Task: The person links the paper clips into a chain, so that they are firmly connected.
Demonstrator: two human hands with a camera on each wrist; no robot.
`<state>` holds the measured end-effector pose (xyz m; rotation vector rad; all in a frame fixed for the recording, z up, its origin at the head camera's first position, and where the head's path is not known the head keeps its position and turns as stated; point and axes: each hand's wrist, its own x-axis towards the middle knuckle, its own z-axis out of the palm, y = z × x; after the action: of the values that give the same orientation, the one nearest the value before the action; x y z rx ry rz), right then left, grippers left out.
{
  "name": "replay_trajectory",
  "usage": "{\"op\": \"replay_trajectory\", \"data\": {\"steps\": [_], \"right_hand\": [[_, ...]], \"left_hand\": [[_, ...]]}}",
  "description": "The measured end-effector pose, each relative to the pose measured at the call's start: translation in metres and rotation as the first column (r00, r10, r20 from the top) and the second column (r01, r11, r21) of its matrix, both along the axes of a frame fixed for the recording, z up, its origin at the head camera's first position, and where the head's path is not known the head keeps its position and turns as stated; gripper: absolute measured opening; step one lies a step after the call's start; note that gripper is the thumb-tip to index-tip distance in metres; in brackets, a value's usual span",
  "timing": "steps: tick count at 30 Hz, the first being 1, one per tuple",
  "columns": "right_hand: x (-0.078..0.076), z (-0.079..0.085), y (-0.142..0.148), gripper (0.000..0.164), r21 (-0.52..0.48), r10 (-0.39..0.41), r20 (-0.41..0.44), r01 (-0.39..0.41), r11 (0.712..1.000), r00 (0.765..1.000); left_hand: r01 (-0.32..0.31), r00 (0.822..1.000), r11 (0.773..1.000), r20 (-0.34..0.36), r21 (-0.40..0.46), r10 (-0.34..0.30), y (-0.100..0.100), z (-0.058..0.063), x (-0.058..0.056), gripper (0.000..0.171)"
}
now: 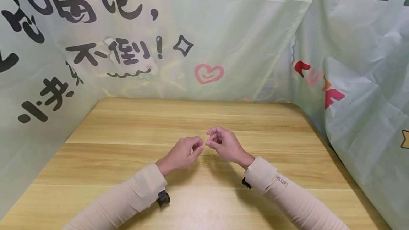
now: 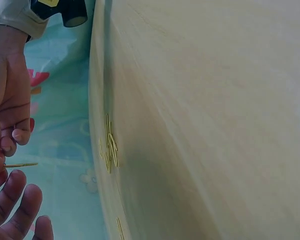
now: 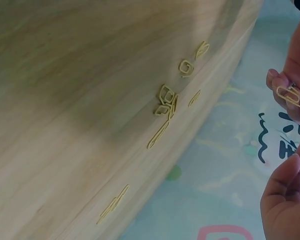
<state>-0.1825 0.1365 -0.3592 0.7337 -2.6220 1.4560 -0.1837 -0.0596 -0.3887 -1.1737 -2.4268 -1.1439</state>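
Well to the left of the scatter of yellow paper clips (image 3: 169, 104), pale green cloth (image 1: 22, 159) hangs beside the table, printed with big dark characters (image 1: 57, 93). Nearer the person, left of the scatter, a beige left sleeve (image 1: 137, 191) slants in with a black device (image 1: 163, 198) at its wrist.

Just left of the scatter and above it I see the left hand (image 1: 182, 152), thumb and forefinger brought together; they seem to pinch 1 slim clip (image 2: 21, 165), which points downward. The other fingers bend loosely.

The scatter itself lies on the wood-grain table (image 1: 143, 123), several clips overlapping and a few just apart from the rest. Straight behind it, a pink heart (image 1: 209, 74) is printed on the back cloth.

Just right of the scatter and above it, the right hand (image 1: 227, 144) curves inward, thumb and forefinger nearly closed with another clip (image 1: 207, 138) between them. Whether the 2 held clips touch, I cannot tell. Farther right of the scatter come the lettered right sleeve (image 1: 297, 194) and, at the far side, red and orange shapes (image 1: 333, 97) on hanging cloth.
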Motion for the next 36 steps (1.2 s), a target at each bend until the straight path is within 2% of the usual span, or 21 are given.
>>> {"op": "replay_trajectory", "data": {"steps": [7,17,27,36], "right_hand": [[-0.0010,0.0009,0.0038,0.008,-0.015,0.012,0.017,-0.012,1.000,1.000],[-0.0020,0.0027,0.0062,0.005,0.051,0.048,-0.086,-0.043,0.998,0.995],[-0.0021,0.0082,0.0034,0.004,0.074,0.082,-0.112,-0.074,0.995,0.990],[-0.0018,0.0056,0.0035,0.005,0.054,0.074,-0.090,-0.069,0.996,0.993]], "left_hand": [[-0.013,1.000,1.000,0.025,-0.004,0.013,-0.0015,-0.0027,-0.0001,0.005],[-0.013,0.997,0.999,0.074,-0.034,0.016,-0.0026,-0.0033,-0.0002,0.004],[0.011,0.999,0.999,0.032,-0.030,-0.010,0.0019,-0.0012,-0.0056,0.015],[0.008,0.999,1.000,0.042,-0.027,-0.006,-0.0004,-0.0030,-0.0051,0.018]]}}
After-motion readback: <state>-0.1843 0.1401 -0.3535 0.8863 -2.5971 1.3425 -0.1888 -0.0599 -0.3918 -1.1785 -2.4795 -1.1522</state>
